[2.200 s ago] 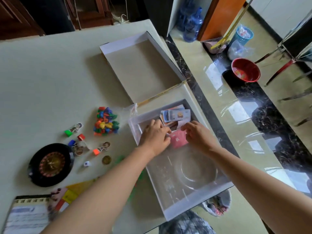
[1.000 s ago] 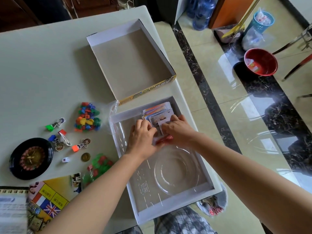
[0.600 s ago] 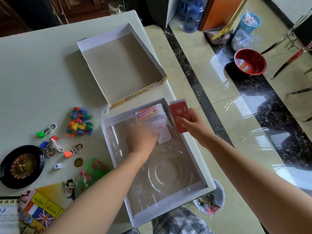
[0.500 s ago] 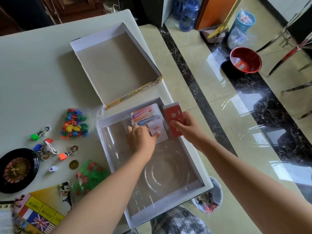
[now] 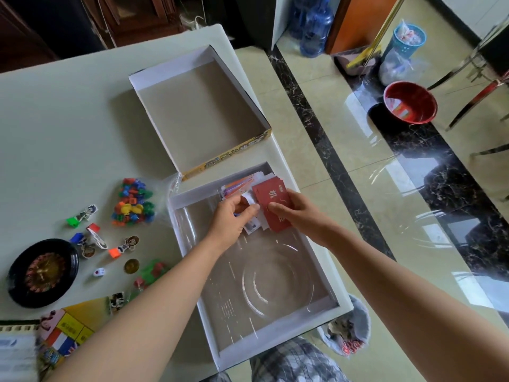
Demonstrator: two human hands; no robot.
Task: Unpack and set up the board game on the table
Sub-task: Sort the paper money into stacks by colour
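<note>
Fingers point(image 5: 278, 209) of the right hand point(image 5: 298, 213) pinch a red card deck point(image 5: 271, 201) over the far end of the box tray point(image 5: 275, 336); the left hand point(image 5: 230, 220) just beside it curls round small white cards point(image 5: 254, 226) (partly hidden). Paper money point(image 5: 242, 184) lies in the tray's far corner. Left on the worktop point(image 5: 68, 119) sit a bag of coloured pieces point(image 5: 132, 202), a die point(image 5: 99, 272) and a roulette wheel point(image 5: 41, 271), with the box lid point(image 5: 198, 106) farther off
</note>
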